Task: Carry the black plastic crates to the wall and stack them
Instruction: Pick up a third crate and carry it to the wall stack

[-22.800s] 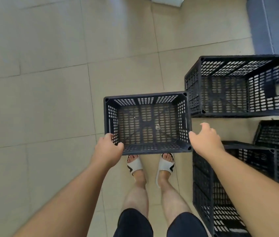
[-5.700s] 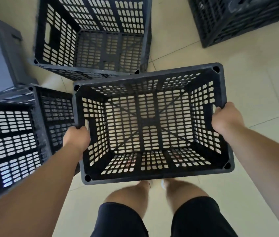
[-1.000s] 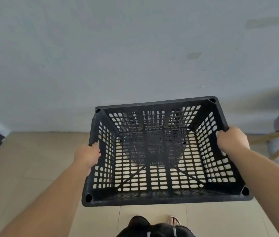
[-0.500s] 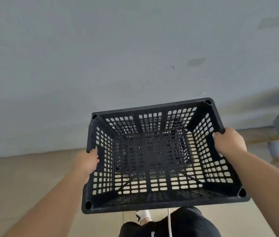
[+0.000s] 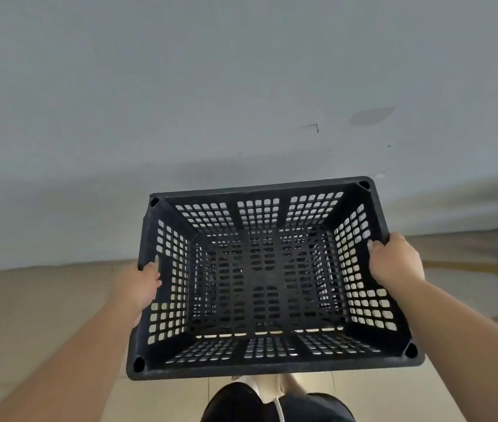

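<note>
Grey wall [image 5: 180, 102] is close ahead. Both the left hand [image 5: 138, 286] and right hand [image 5: 395, 261] grip the black plastic crate [image 5: 266, 278], held above the tiled floor [image 5: 28, 306]. Its far rim could hit the wall and twist loose.

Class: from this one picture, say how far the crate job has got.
Done: a crate is off the floor and close to the wall. In hand: the left hand and right hand grip its sides. Left: setting it down at the wall and stacking the others; no other crate shows clearly.
</note>
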Tool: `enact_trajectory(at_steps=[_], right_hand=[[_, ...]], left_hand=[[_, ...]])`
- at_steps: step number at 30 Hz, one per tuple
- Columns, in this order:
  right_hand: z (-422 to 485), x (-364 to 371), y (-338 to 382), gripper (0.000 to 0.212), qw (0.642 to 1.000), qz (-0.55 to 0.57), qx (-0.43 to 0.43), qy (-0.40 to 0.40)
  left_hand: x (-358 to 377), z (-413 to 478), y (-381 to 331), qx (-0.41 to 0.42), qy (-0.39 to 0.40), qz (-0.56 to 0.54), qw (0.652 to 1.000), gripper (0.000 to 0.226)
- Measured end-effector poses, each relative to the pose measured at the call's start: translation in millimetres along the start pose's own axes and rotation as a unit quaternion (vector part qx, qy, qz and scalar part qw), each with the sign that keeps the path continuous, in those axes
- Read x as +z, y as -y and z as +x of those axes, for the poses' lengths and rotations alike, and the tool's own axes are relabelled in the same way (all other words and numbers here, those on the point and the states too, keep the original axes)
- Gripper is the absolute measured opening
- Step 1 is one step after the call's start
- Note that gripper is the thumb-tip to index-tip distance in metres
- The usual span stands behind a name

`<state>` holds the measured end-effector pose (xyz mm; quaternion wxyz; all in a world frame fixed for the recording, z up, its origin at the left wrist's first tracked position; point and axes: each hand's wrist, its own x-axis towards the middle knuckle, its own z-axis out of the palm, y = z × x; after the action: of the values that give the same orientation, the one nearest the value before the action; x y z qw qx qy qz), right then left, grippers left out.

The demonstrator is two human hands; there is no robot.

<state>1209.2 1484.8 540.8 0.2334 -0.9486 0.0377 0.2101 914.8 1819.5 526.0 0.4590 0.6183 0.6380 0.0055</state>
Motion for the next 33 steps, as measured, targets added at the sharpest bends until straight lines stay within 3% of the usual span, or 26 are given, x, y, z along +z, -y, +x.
enact_trajectory(at_steps=[15, 21, 24, 29, 33], right_hand=[[48, 27, 30, 0.023, 0.999, -0.043, -0.006, 0.011], [57, 27, 35, 0.034, 0.994, -0.102, -0.002, 0.034], [62, 27, 37, 0.039, 0.987, -0.150, -0.007, 0.058], [60, 27, 32, 0.019, 0.979, -0.193, -0.012, 0.070], [58, 26, 34, 0.020, 0.977, -0.198, -0.018, 0.072]], left_hand=[[24, 54, -17, -0.061, -0.002, -0.029, 0.998, 0.054], [22, 59, -22, -0.068, -0.018, 0.031, 0.997, 0.036], [18, 59, -25, -0.030, -0.025, 0.082, 0.996, 0.035], [16, 59, -20, -0.010, -0.022, 0.105, 0.994, 0.036], [17, 56, -16, -0.002, -0.028, 0.093, 0.995, 0.033]])
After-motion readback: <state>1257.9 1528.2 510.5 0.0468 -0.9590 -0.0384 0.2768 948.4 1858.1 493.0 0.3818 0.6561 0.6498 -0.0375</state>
